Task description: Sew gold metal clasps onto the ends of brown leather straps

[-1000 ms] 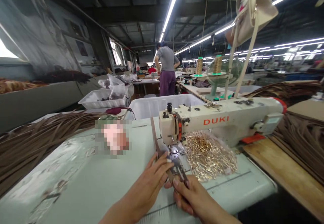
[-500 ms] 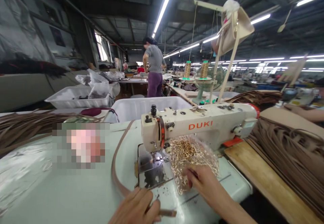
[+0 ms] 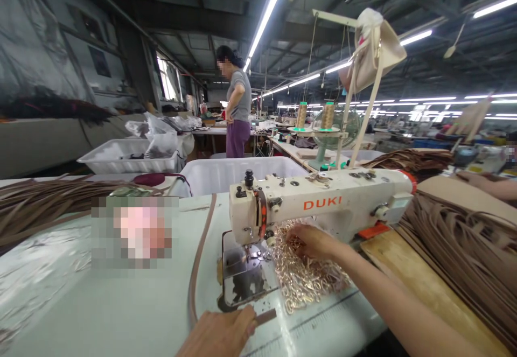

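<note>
Just at the near edge, the left hand (image 3: 218, 335) has its grip closed on the end of the brown strap (image 3: 197, 271). The strap lies along the counter (image 3: 121, 314) beside the needle plate (image 3: 242, 279) — not under the needle, so apparently nothing is stitched yet. Further in, the right hand (image 3: 311, 241) digs into the gold rings (image 3: 307, 284) below the sewing machine (image 3: 343, 201) — whether its grip holds one I cannot tell.
</note>
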`<control>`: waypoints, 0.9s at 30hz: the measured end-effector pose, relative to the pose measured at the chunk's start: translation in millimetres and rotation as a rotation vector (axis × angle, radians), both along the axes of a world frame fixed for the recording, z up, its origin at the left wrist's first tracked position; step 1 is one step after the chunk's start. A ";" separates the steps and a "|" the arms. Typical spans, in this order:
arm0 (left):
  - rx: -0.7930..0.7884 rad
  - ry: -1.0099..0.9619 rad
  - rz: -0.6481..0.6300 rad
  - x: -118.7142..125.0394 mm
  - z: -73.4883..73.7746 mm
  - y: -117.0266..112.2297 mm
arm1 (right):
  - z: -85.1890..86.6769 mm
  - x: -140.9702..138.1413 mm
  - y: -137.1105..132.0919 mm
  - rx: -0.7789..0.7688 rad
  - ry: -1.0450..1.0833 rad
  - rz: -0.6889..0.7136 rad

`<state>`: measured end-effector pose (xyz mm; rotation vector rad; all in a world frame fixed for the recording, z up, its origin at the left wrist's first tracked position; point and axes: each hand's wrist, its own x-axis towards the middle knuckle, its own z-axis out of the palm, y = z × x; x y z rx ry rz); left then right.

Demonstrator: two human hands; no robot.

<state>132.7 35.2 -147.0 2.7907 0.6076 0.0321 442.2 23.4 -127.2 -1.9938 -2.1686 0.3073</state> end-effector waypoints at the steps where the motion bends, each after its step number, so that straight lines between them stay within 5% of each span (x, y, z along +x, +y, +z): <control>1: -0.025 -0.021 -0.012 0.4 2.4 2.9 | -1.5 -0.7 0.9 0.005 0.002 -0.018; 5: -0.096 -0.096 0.055 4.5 8.1 13.3 | -3.9 -6.6 2.1 0.052 0.034 -0.117; 12: -0.235 -0.269 0.165 4.5 -8.1 18.8 | 5.4 -0.7 -10.7 0.179 0.237 -0.202; 20: -0.426 -0.429 0.177 6.4 -1.8 17.2 | -8.9 13.0 -25.5 0.199 0.480 -0.250; 27: -0.433 -0.365 0.282 19.3 -11.9 13.8 | -4.9 -45.5 -56.3 0.264 0.600 -0.101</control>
